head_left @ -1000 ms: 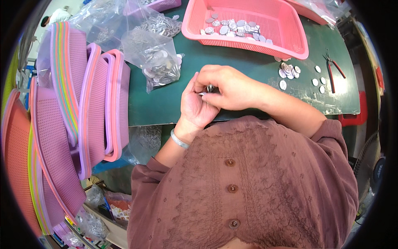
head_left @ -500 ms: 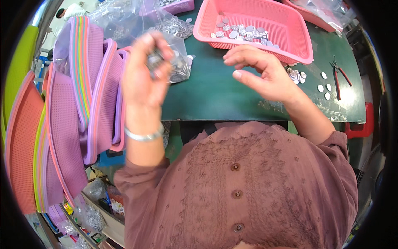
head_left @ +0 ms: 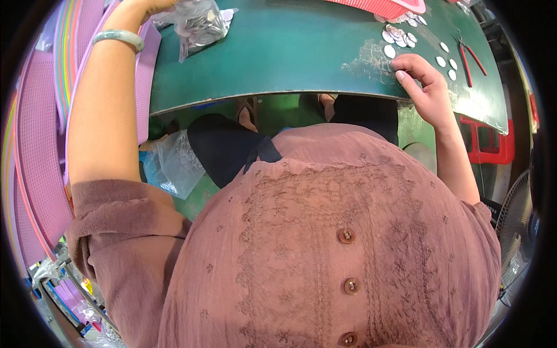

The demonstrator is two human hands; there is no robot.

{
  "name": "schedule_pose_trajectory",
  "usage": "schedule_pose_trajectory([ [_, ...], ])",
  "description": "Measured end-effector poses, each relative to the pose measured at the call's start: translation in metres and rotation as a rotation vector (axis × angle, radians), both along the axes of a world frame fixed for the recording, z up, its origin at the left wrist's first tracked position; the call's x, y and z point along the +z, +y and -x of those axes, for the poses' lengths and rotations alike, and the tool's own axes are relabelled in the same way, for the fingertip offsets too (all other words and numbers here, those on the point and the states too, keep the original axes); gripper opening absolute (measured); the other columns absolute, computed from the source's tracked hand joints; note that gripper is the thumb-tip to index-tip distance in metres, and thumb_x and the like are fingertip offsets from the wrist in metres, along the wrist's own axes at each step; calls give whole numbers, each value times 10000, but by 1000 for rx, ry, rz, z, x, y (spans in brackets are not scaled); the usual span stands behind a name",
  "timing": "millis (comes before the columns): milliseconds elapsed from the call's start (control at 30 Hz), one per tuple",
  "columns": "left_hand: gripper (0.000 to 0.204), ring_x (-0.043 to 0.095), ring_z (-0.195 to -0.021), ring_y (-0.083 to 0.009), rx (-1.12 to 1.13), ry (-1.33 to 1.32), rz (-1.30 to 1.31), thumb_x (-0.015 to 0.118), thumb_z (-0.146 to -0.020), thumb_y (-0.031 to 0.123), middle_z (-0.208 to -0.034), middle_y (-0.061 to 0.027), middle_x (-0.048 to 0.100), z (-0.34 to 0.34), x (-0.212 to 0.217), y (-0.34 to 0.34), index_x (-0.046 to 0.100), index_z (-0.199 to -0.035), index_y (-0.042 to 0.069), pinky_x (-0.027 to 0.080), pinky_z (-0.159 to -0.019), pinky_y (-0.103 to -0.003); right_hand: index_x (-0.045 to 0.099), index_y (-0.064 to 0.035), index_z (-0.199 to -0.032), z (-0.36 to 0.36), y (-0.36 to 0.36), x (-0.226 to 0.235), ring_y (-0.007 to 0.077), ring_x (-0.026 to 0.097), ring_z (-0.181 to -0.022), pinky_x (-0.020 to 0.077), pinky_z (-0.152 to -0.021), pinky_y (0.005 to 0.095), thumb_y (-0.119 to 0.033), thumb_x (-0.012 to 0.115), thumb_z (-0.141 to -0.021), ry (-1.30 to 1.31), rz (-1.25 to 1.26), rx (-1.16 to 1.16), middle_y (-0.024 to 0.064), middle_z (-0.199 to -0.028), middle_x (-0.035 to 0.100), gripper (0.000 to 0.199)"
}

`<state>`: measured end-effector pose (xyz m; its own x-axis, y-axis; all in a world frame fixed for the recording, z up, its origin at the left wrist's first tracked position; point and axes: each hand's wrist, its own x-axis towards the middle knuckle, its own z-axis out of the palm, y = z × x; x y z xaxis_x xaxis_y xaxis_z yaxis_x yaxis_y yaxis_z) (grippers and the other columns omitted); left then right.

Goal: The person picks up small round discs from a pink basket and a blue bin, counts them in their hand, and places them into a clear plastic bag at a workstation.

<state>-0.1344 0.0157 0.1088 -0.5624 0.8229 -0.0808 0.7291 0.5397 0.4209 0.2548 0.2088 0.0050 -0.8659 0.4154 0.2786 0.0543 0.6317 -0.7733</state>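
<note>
My left hand point(head_left: 155, 4) is at the top edge, its fingers cut off by the picture's edge, so I cannot tell what they hold. Right beside it lies a clear plastic bag point(head_left: 200, 26) with flat grey-silver pieces inside. My right hand point(head_left: 428, 87) hovers over the table's near edge at the right. Its fingers are loosely curled, a small gap stands between thumb and index finger, and I see nothing in it. Just past those fingertips is a single white round disc point(head_left: 389, 51). Behind that disc sits a small heap of silvery round discs point(head_left: 400, 36).
A pink basket point(head_left: 400, 7) stands at the far edge of the green table point(head_left: 278, 52). Red-handled pliers point(head_left: 469, 61) lie at the right, with several white discs point(head_left: 444, 61) beside them. Stacked purple baskets point(head_left: 40, 139) rise at the left. A fan point(head_left: 513, 238) stands at the lower right.
The view has tilted down toward my lap. My left arm now stretches farther away and left, to the plastic bag. My right hand has shifted right and nearer, off the pink basket's front.
</note>
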Motion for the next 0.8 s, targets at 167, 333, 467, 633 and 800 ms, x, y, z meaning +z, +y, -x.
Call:
schedule_pose_trajectory([
  [167, 238, 593, -716, -168, 36, 104, -147, 577, -736, 111, -777, -117, 654, -37, 17, -16, 652, -925, -12, 479, -691, -307, 613, -12, -933, 1, -9, -19, 125, 554, -836, 432, -711, 229, -27, 570, -812, 128, -211, -114, 62, -968, 599, 130],
  [333, 279, 631, -788, -245, 5, 376, -338, 568, -758, 131, -877, -204, 649, -57, 18, -49, 639, -993, -3, 485, -727, -336, 611, -11, -926, 10, -20, -23, 129, 559, -828, 434, -684, 231, -15, 571, -806, 168, -233, -124, 65, -974, 601, 127],
  [467, 221, 565, -713, -136, -106, 440, -574, 575, -823, 151, -835, -79, 628, -83, 9, -87, 644, -992, 26, 444, -657, -256, 610, -16, -924, 32, -34, -8, 160, 578, -836, 442, -667, 235, -8, 572, -801, 277, -260, -20, 80, -958, 603, 129],
  [633, 124, 625, -713, -211, -15, 463, -571, 576, -815, 61, -788, -118, 628, -138, -8, -112, 643, -918, 41, 477, -647, -287, 596, -31, -893, 78, -73, 5, 265, 588, -838, 481, -726, 322, -5, 584, -754, 363, -279, 284, 110, -910, 588, 142],
  [800, 138, 610, -723, -130, 259, 292, -598, 561, -842, 37, -829, -111, 654, -171, -62, -155, 635, -949, -9, 474, -651, -243, 573, -30, -831, 110, -103, -16, 271, 548, -840, 466, -716, 345, -14, 612, -712, 444, -134, 500, 84, -894, 568, 126],
])
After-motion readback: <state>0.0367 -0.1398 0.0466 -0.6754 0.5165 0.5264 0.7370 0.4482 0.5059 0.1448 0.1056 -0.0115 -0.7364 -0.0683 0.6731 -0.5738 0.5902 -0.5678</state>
